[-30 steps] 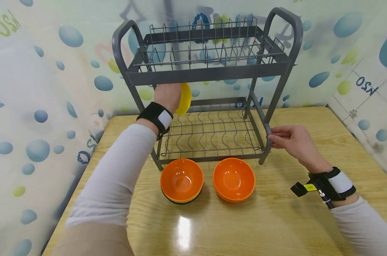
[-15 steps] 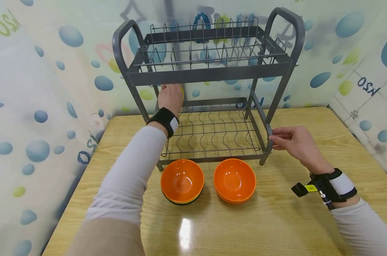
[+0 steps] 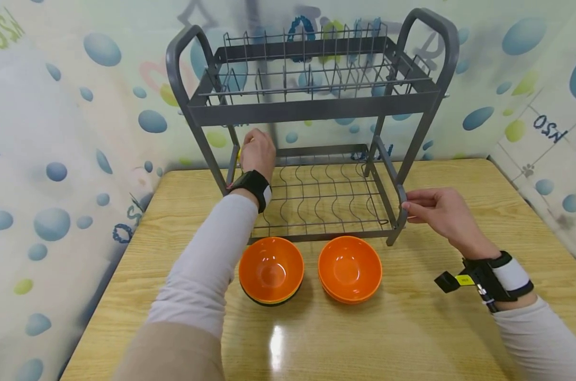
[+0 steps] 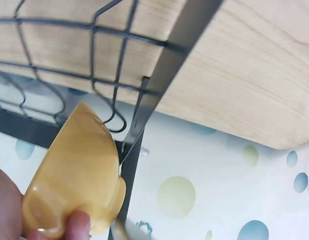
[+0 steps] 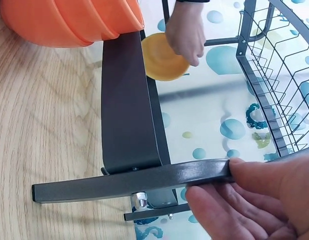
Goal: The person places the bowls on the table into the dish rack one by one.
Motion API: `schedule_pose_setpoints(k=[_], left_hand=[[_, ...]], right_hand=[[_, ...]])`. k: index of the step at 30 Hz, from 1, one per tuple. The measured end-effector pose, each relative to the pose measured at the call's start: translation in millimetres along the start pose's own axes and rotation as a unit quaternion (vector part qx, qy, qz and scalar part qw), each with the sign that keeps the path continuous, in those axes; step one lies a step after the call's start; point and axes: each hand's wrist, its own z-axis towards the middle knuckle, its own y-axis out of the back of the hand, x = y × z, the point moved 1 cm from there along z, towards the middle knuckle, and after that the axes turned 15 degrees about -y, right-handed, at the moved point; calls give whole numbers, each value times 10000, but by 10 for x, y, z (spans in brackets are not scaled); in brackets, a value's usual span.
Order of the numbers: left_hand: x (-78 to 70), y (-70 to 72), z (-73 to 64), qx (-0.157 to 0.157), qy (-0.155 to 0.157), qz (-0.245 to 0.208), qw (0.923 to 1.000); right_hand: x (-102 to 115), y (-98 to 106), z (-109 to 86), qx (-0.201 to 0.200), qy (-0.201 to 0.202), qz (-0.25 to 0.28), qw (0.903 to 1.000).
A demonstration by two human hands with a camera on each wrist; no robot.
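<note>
My left hand (image 3: 259, 154) grips a yellow bowl (image 4: 77, 167) at the left end of the lower tier of a grey two-tier dish rack (image 3: 316, 110). The bowl stands on its side, close over the wire grid (image 4: 69, 75). In the head view the hand hides nearly all of it; the right wrist view shows its round yellow inside. At the rack's right side, my right hand (image 3: 442, 214) pinches the curved end of the lower side bar (image 5: 204, 171) between thumb and fingers.
Two stacks of bowls stand on the wooden table (image 3: 364, 338) before the rack: a left stack (image 3: 271, 270) with an orange bowl on top and yellow and dark rims below, and a right orange stack (image 3: 349, 270). A patterned wall (image 3: 102, 132) rises close behind the rack.
My left hand has moved lower toward the lower tier, turning the yellow bowl so that it is now mostly hidden behind the hand. The right hand keeps its hold on the bar.
</note>
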Motion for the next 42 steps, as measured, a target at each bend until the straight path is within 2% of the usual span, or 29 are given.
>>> schedule_pose_setpoints(k=[6,13,18,27,30,32,36,39,42], left_hand=[[-38,-73,-11,-110,139,11,9998],[-52,-107,-22,-304,304,-561,9975],[-68,-98,-34,-203,284,-810,9961],[-1,-95,-63,-454,484,-1696,9833],[34,-101,-51,-362,536,-2115,9752],[59,-111,-44,-166,406,-2086,9770],[102,-119,-42,166,20,-1696,9854],[123,-108,-45,165,-4,-1819,9832],[137,-78,-52,136,47,-2099,9776]], right_hand=[[-11,3,11,42,-5,-45,10000],[-14,2,17,61,-32,-39,10000],[-34,0,11,53,-53,39,10000],[-28,-5,15,44,-43,48,10000],[-29,-9,19,48,-18,73,10000],[-28,-11,19,46,-7,89,9999],[-26,-13,24,37,45,74,10000],[-25,-14,21,27,71,78,9999],[-28,-16,13,11,59,143,9999]])
